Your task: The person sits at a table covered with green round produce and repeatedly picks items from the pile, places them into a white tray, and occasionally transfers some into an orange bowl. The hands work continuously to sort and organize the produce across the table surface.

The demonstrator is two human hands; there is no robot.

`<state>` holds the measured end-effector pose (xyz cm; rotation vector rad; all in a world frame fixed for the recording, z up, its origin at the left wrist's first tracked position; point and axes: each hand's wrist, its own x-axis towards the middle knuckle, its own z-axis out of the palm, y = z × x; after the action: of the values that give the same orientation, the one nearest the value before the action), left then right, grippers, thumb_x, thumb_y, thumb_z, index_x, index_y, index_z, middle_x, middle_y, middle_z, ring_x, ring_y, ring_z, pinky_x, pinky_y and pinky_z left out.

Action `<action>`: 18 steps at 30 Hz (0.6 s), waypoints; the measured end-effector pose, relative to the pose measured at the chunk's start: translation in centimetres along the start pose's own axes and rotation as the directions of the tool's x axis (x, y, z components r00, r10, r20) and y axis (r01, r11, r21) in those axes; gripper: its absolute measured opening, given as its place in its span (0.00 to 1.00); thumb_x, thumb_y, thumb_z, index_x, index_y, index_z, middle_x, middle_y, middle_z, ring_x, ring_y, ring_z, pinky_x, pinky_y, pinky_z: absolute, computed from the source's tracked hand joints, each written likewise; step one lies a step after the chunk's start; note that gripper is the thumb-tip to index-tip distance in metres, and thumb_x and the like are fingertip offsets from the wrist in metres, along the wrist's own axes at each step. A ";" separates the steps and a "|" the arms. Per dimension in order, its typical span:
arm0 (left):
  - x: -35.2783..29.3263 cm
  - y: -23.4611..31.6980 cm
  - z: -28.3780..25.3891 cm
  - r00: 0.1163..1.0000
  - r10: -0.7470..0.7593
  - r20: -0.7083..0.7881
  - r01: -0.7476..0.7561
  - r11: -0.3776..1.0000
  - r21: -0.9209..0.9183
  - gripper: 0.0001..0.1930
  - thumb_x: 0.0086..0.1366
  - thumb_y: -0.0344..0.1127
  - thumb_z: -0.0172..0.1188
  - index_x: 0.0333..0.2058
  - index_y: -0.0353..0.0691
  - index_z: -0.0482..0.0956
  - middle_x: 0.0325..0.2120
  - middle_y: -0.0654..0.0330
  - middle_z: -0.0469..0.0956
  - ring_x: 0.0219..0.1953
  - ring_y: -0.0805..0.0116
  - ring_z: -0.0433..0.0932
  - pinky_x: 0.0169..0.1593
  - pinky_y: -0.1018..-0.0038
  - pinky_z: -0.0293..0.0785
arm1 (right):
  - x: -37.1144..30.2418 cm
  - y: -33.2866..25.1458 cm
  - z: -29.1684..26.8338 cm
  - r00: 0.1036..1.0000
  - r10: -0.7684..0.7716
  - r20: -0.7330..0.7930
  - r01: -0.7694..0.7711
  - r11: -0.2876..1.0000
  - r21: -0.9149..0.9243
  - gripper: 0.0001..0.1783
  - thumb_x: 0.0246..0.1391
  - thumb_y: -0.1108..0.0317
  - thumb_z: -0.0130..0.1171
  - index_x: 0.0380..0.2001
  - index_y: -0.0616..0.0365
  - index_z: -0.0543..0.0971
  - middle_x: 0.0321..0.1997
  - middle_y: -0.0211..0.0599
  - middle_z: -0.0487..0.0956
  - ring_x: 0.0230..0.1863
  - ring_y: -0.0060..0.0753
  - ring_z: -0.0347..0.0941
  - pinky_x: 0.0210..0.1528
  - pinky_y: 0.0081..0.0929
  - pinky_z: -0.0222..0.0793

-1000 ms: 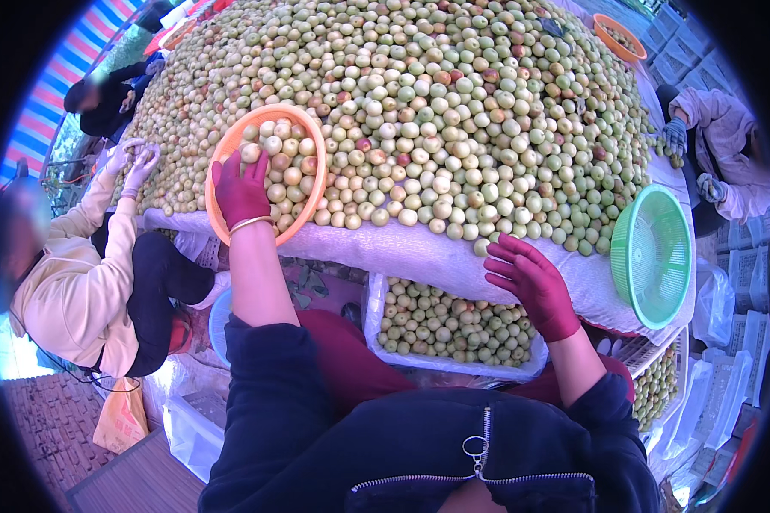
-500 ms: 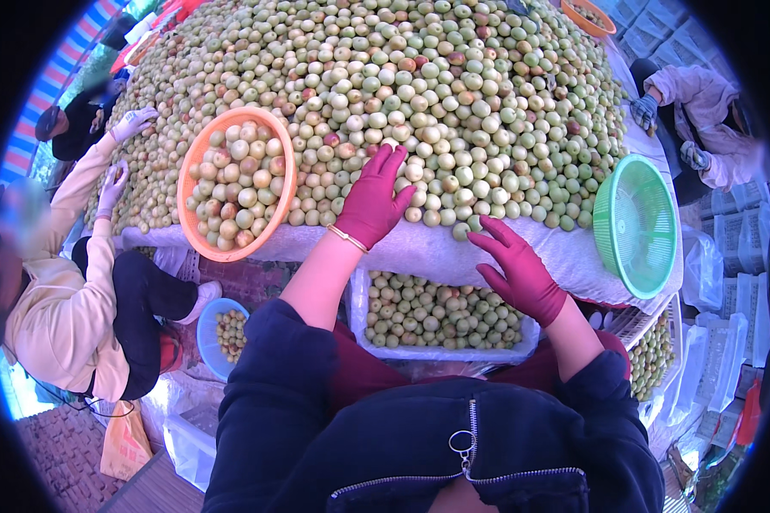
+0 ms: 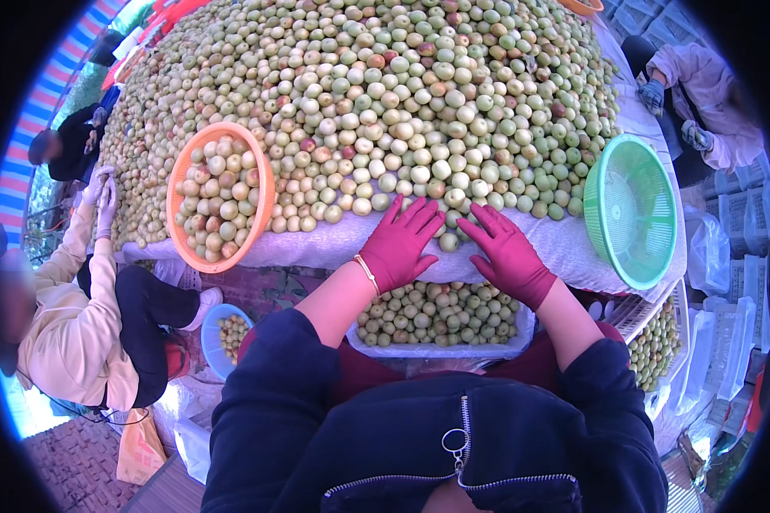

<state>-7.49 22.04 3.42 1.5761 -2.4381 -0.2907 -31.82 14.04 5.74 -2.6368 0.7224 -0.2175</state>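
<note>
A huge heap of small green and reddish fruits (image 3: 376,94) covers a table laid with white sheeting (image 3: 334,244). My left hand (image 3: 398,244), in a magenta glove, lies flat and spread on the sheeting at the heap's near edge. My right hand (image 3: 506,252), gloved the same, rests spread beside it. One fruit (image 3: 447,242) sits between the two hands. Neither hand holds anything. Below the table edge, a clear tray of fruits (image 3: 441,316) sits under my forearms.
An orange basket (image 3: 218,197) of fruits lies on the heap's left edge; an empty green basket (image 3: 631,209) leans at the right. A person in a cream top (image 3: 68,333) crouches at left by a blue bowl (image 3: 222,338). Another person in pink (image 3: 710,103) works at right.
My left hand left the orange basket and moved right to the heap's near edge. My right hand came up from the table edge to lie beside it.
</note>
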 end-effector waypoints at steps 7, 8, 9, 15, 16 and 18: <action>-0.6 -1.2 -3.5 0.983 -0.148 -0.111 0.118 0.963 -0.244 0.31 0.62 0.40 0.64 0.62 0.41 0.67 0.64 0.50 0.65 0.67 0.49 0.61 0.68 0.57 0.60 | -0.3 0.0 0.7 0.997 -0.040 0.071 0.044 0.997 -0.057 0.37 0.50 0.64 0.64 0.65 0.48 0.66 0.70 0.51 0.62 0.70 0.59 0.58 0.69 0.47 0.58; -1.0 -1.6 -4.2 0.976 -0.156 -0.151 0.121 0.968 -0.220 0.28 0.62 0.41 0.62 0.59 0.40 0.69 0.60 0.50 0.69 0.62 0.50 0.68 0.62 0.61 0.68 | -0.4 0.0 0.7 0.996 -0.043 0.072 0.047 0.997 -0.055 0.37 0.50 0.64 0.64 0.65 0.48 0.66 0.69 0.50 0.63 0.69 0.58 0.59 0.69 0.47 0.58; -1.5 -1.7 -4.8 0.974 -0.201 -0.104 0.173 0.957 -0.231 0.28 0.62 0.41 0.62 0.59 0.39 0.69 0.60 0.50 0.69 0.62 0.50 0.68 0.61 0.61 0.69 | -0.3 0.0 0.7 0.997 -0.040 0.068 0.043 0.998 -0.043 0.36 0.50 0.64 0.64 0.64 0.48 0.67 0.69 0.50 0.64 0.69 0.58 0.59 0.69 0.47 0.58; -3.1 -0.1 -5.6 0.948 -0.310 0.073 0.318 0.916 -0.243 0.25 0.64 0.43 0.60 0.57 0.41 0.71 0.54 0.50 0.74 0.52 0.50 0.77 0.53 0.60 0.75 | 0.7 -0.3 -0.7 0.998 -0.039 -0.057 0.045 0.994 0.099 0.29 0.51 0.69 0.62 0.59 0.51 0.72 0.66 0.48 0.68 0.67 0.55 0.63 0.67 0.45 0.62; -2.9 0.0 -5.3 0.956 -0.294 0.013 0.285 0.913 -0.292 0.18 0.64 0.43 0.59 0.50 0.43 0.74 0.46 0.52 0.78 0.46 0.51 0.80 0.47 0.59 0.78 | 1.3 -0.5 -1.0 0.996 -0.034 -0.086 0.045 0.992 0.122 0.28 0.52 0.70 0.61 0.58 0.52 0.73 0.65 0.48 0.68 0.66 0.55 0.64 0.66 0.45 0.63; -2.3 -0.2 -4.8 0.943 -0.300 0.143 0.325 0.922 -0.212 0.17 0.64 0.42 0.60 0.49 0.45 0.76 0.45 0.54 0.79 0.44 0.52 0.80 0.45 0.59 0.78 | 3.1 -0.9 -1.5 0.991 -0.047 -0.127 0.065 0.988 0.138 0.26 0.53 0.72 0.60 0.58 0.52 0.74 0.65 0.46 0.69 0.64 0.52 0.66 0.63 0.42 0.66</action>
<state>-5.01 23.81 7.81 1.8778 -2.1185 -0.7067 -29.12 12.62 7.61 -2.5267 0.6471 -0.4355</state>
